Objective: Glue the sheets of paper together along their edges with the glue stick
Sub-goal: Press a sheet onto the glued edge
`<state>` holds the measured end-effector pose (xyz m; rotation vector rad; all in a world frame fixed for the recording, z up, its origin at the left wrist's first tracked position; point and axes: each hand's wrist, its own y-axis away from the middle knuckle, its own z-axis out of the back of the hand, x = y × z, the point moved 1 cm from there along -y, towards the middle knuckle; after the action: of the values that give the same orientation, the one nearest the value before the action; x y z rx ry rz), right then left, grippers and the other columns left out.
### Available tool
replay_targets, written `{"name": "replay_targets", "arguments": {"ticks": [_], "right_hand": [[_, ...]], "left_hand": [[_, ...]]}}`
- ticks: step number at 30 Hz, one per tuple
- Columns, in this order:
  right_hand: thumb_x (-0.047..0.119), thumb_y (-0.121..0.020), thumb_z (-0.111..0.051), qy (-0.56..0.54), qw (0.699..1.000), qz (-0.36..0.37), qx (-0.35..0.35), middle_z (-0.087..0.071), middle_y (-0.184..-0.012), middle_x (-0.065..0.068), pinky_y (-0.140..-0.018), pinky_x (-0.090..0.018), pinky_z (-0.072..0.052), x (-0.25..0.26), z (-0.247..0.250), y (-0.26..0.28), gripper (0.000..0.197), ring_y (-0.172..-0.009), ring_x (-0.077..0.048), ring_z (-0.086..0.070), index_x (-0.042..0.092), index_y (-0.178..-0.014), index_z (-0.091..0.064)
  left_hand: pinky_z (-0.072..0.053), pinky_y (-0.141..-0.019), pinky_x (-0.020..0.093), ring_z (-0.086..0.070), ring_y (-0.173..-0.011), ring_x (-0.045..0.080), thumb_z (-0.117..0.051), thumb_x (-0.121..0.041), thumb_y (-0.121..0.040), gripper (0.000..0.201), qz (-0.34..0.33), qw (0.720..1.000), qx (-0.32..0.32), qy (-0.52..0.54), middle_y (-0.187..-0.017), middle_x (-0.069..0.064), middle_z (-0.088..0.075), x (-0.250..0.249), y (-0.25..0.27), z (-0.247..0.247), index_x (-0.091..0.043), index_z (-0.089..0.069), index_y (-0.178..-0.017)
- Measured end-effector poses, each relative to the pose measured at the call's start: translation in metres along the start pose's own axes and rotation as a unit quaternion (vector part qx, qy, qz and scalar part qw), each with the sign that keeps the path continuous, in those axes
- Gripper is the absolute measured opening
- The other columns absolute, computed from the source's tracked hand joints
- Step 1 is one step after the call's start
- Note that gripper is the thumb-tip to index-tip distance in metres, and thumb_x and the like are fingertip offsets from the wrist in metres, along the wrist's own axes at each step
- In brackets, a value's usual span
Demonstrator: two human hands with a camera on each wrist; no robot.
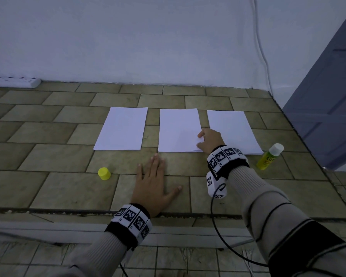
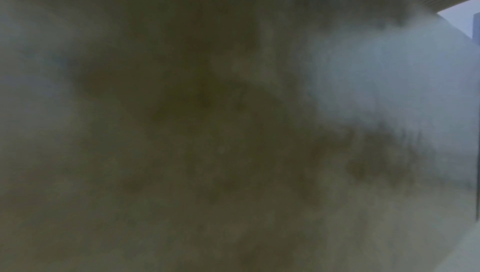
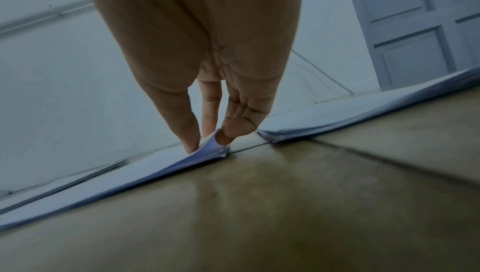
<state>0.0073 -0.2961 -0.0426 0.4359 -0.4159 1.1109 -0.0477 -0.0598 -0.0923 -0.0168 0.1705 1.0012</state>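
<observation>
Three white paper stacks lie side by side on the tiled floor: a left stack (image 1: 121, 128), a middle stack (image 1: 178, 130) and a right stack (image 1: 233, 130). My right hand (image 1: 208, 139) pinches the near right corner of the middle stack (image 3: 210, 149) between thumb and fingers (image 3: 226, 132), lifting the top sheet a little. My left hand (image 1: 154, 180) lies flat on the floor in front of the middle stack, fingers straight. The uncapped yellow glue stick (image 1: 269, 156) lies right of the right stack. Its yellow cap (image 1: 104, 173) stands on the floor left of my left hand. The left wrist view is dark and blurred.
A white wall runs behind the papers, with a power strip (image 1: 18, 80) at its foot on the left. A blue-grey door (image 1: 328, 96) stands at the right. A step edge (image 1: 168, 213) crosses the floor under my wrists.
</observation>
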Motion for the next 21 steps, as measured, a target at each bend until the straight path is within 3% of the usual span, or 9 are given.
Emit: {"name": "replay_targets", "arguments": {"ticks": [3,7,12,15,18,21], "right_hand": [[0.008,-0.088,-0.060,0.049,0.999,0.004,0.011,-0.051,-0.127,-0.016,-0.089,-0.030,-0.043,0.003,-0.002,0.000,0.033,-0.116,-0.028,-0.051,0.006,-0.121,-0.054],[0.013,-0.090,-0.058,0.088,0.995,-0.019,0.040,-0.038,-0.132,-0.018,-0.091,-0.033,-0.045,0.008,-0.004,0.001,0.035,-0.111,-0.031,-0.053,0.008,-0.124,-0.049],[0.020,-0.091,-0.058,0.063,0.998,0.000,0.014,-0.038,-0.130,-0.017,-0.089,-0.034,-0.046,0.009,0.004,0.012,0.036,-0.107,-0.030,-0.054,0.009,-0.124,-0.049],[0.020,-0.090,-0.059,-0.024,0.995,0.060,-0.073,-0.045,-0.123,-0.014,-0.085,-0.029,-0.042,0.011,0.023,0.030,0.032,-0.103,-0.027,-0.054,0.010,-0.120,-0.054],[0.013,-0.088,-0.060,-0.087,0.962,0.148,-0.212,-0.052,-0.114,-0.010,-0.078,-0.024,-0.041,0.007,0.050,0.056,0.024,-0.088,-0.017,-0.055,0.010,-0.111,-0.059],[0.011,-0.085,-0.061,-0.081,0.914,0.197,-0.345,-0.056,-0.108,-0.011,-0.080,-0.021,-0.037,-0.009,0.079,0.080,0.021,-0.091,-0.015,-0.052,0.009,-0.106,-0.060]], "left_hand": [[0.006,-0.120,0.051,0.011,-0.150,0.019,-0.001,-0.083,-0.078,0.104,-0.002,1.000,-0.004,0.005,-0.163,0.007,0.010,0.000,0.000,0.000,-0.012,-0.002,-0.155],[0.005,-0.120,0.051,0.009,-0.150,0.020,0.009,-0.085,-0.074,0.110,-0.006,1.000,-0.007,0.011,-0.163,0.007,0.008,0.000,0.000,0.000,-0.012,-0.004,-0.155],[0.004,-0.120,0.051,0.007,-0.150,0.019,0.007,-0.085,-0.075,0.109,-0.008,1.000,-0.010,0.018,-0.163,0.007,0.006,0.001,0.000,-0.001,-0.012,-0.004,-0.155],[0.005,-0.121,0.049,0.007,-0.150,0.018,0.001,-0.085,-0.077,0.107,-0.003,0.999,-0.013,0.037,-0.163,0.006,0.005,0.003,-0.001,-0.001,-0.013,-0.004,-0.156],[0.008,-0.121,0.044,0.007,-0.150,0.013,0.004,-0.089,-0.070,0.113,0.008,0.995,-0.006,0.098,-0.164,0.003,0.005,0.004,-0.001,0.006,-0.015,-0.004,-0.155],[-0.007,-0.122,0.046,-0.006,-0.150,0.013,-0.018,-0.083,-0.079,0.099,0.014,0.973,-0.003,0.229,-0.163,0.001,-0.010,0.010,-0.007,0.021,-0.019,-0.013,-0.155]]}}
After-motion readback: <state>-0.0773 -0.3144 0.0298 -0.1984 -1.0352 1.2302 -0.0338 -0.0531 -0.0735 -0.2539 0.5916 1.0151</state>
